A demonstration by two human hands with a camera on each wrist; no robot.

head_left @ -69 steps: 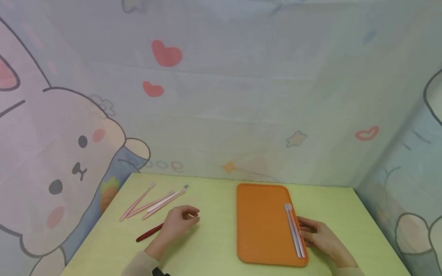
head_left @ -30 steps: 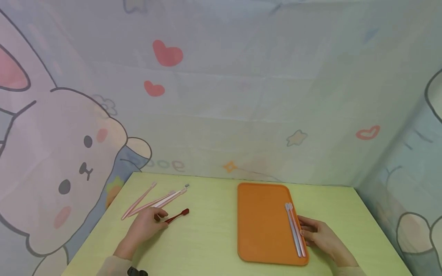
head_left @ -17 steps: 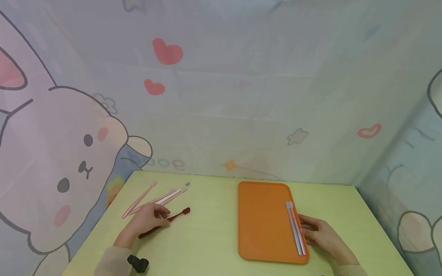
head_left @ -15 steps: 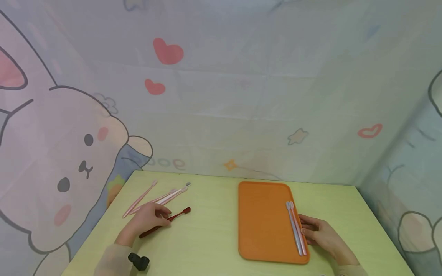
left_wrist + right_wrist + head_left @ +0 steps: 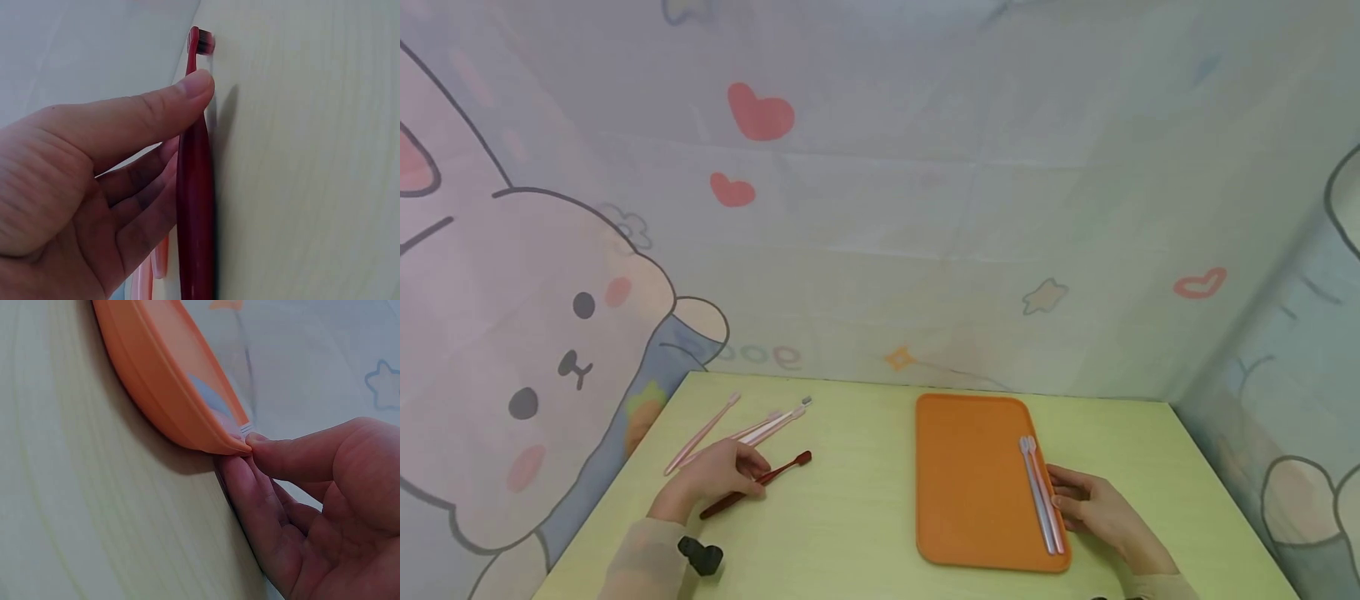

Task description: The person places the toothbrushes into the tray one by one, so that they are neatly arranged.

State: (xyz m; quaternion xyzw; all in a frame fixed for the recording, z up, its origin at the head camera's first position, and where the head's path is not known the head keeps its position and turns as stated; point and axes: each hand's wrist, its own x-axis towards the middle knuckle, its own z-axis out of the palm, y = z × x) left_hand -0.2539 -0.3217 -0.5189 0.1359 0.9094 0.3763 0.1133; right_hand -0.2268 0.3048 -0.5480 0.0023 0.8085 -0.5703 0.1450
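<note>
My left hand point(image 5: 718, 472) pinches a dark red toothbrush point(image 5: 195, 206) between thumb and fingers. In the left wrist view its dark-bristled head rises past my thumb, and its shadow falls beside it on the table. Whether the brush touches the table I cannot tell. The right hand point(image 5: 1101, 510) grips the right rim of an orange tray point(image 5: 970, 483), thumb on top and fingers beneath, as the right wrist view shows. Along that rim inside the tray lie a grey-blue toothbrush point(image 5: 1036, 496) and a pink toothbrush point(image 5: 1049, 508), side by side with heads pointing away.
Several pink and white toothbrushes lie loosely on the table's far left, among them a pink one point(image 5: 700, 437) and a white one point(image 5: 778, 423). My left hand partly covers some of them. A printed cloth wall point(image 5: 880, 208) stands behind the yellow-green table point(image 5: 857, 517).
Since the earliest frame my left hand has moved left along the red toothbrush, uncovering its head. Over the last second both hands have stayed almost still. The right hand has kept hold of the tray.
</note>
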